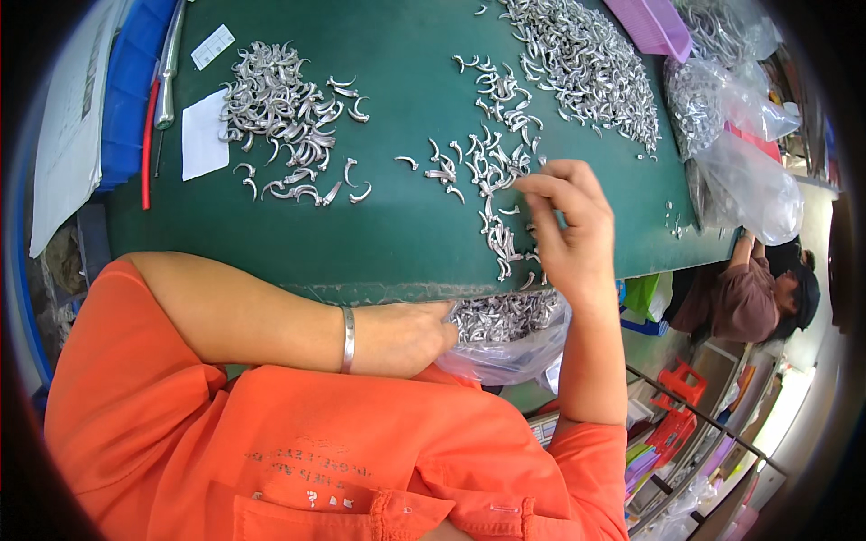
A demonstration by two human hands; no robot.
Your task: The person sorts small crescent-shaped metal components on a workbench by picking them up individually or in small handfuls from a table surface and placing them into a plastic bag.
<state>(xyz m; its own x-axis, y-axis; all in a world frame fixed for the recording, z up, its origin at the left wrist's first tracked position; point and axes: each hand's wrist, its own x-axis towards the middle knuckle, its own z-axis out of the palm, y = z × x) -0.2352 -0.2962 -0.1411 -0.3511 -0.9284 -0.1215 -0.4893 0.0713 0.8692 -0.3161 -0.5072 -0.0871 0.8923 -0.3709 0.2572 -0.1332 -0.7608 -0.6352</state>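
Small curved silver metal pieces, shaped like claws or hooks, lie scattered [492, 167] over the green table [379, 243]. My right hand [573, 221] is over the right side of this scatter, its fingers curled toward the thumb; anything between the fingertips is too small to make out. At the table's front edge, my left hand [401, 338], with a silver bangle [348, 340] on its wrist, is closed at the mouth of a clear plastic bag [492, 361]. Many of the same metal pieces [505, 316] fill the bag. My left fingertips are partly hidden.
A heap of metal pieces [280, 99] sits on the left beside white paper [205, 135]. A larger heap [586, 68] lies far right, near a purple basket [651, 27] and filled plastic bags [749, 180]. Another person [735, 302] is at the right, near red stools [678, 383].
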